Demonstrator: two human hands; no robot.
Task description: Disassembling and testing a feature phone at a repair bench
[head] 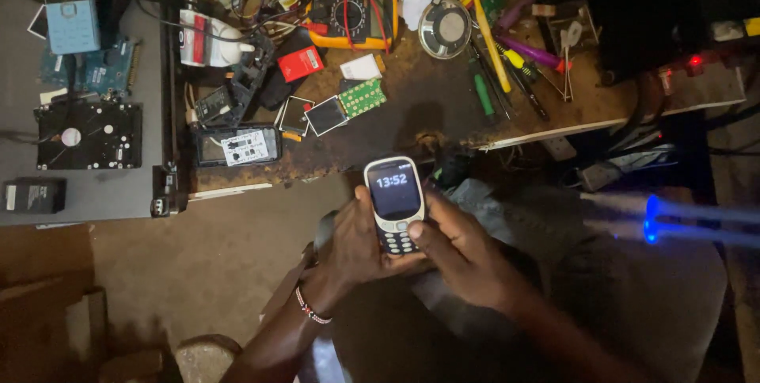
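A small dark-blue keypad phone (393, 201) with a lit screen is upright in front of me, below the workbench edge. My left hand (355, 244) cups it from behind and below, with a beaded bracelet (310, 308) on that wrist. My right hand (463, 255) comes in from the right, its thumb resting on the keypad just under the screen. Both hands are over my lap.
The worn wooden workbench (412, 106) holds a yellow multimeter (352, 17), a round speaker (445, 28), screwdrivers (484, 26), a green circuit board (362, 98), small screens and a black phone (237, 146). A grey shelf (111, 193) at left carries a hard drive (87, 135). A blue light (651, 221) glows at right.
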